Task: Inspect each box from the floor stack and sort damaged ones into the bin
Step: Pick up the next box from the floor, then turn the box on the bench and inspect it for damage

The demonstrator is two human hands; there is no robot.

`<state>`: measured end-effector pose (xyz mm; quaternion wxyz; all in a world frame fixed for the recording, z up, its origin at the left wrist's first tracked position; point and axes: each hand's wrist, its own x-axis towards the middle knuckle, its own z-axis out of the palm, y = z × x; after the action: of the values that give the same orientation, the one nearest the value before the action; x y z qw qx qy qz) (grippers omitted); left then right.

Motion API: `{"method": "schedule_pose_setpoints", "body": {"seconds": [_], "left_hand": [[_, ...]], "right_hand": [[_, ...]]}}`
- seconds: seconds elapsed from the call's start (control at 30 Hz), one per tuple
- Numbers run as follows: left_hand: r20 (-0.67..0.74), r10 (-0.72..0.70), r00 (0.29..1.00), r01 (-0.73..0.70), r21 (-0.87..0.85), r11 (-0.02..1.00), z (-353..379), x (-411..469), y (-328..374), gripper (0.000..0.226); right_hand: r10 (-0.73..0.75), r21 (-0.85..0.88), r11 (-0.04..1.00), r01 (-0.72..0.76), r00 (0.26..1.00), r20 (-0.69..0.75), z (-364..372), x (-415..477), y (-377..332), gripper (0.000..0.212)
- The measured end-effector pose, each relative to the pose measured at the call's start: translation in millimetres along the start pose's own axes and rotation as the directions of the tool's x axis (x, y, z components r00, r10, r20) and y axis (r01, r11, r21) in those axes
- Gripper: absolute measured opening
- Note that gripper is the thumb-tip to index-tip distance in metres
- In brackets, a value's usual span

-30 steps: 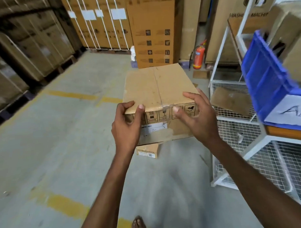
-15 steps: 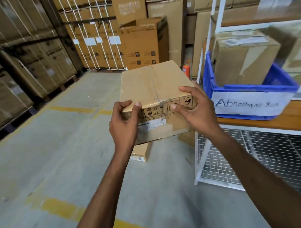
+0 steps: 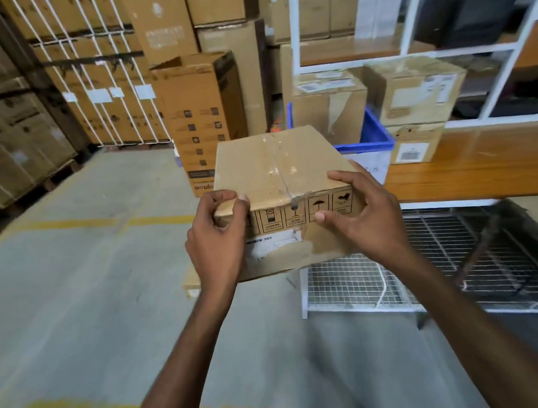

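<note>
I hold a taped brown cardboard box point(image 3: 272, 170) in front of me with both hands, its near face printed with handling symbols and a white label. My left hand point(image 3: 218, 239) grips its near left corner, thumb on the top edge. My right hand point(image 3: 362, 212) grips the near right edge, fingers over the top and thumb on the front. Just behind the box stands the blue bin point(image 3: 376, 139) on the wooden shelf, with a torn carton point(image 3: 328, 110) inside it. A piece of another box point(image 3: 191, 283) on the floor peeks out below my left wrist.
A white rack holds the wooden shelf point(image 3: 474, 172), with wire mesh panels point(image 3: 446, 258) below it and two stacked cartons point(image 3: 416, 92) beside the bin. A tall open carton point(image 3: 200, 120) stands on the floor behind. Strapped pallet stacks point(image 3: 89, 72) line the left.
My view has swung right and up while the box stays gripped in both hands. The blue bin now sits directly behind the box instead of off to its right.
</note>
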<state>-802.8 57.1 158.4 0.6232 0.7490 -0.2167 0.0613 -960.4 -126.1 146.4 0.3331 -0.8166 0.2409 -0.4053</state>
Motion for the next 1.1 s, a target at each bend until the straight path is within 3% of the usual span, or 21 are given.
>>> {"method": "schedule_pose_setpoints", "body": {"seconds": [0.27, 0.57, 1.1], "left_hand": [[0.067, 0.035, 0.997, -0.038, 0.045, 0.998, 90.2, -83.6, 56.9, 0.018], [0.119, -0.05, 0.992, 0.051, -0.003, 0.999, 228.2, -172.7, 96.9, 0.02], [0.337, 0.022, 0.941, -0.006, -0.051, 0.999, 383.8, -175.7, 96.1, 0.017]], "right_hand": [[0.017, -0.088, 0.996, -0.024, 0.997, -0.073, -130.8, -35.6, 61.2, 0.078], [0.079, -0.15, 0.985, -0.087, 0.995, -0.057, -266.0, -41.6, 155.3, 0.075], [0.138, -0.128, 0.978, -0.164, 0.972, -0.192, -328.0, -8.9, 291.4, 0.073]]}}
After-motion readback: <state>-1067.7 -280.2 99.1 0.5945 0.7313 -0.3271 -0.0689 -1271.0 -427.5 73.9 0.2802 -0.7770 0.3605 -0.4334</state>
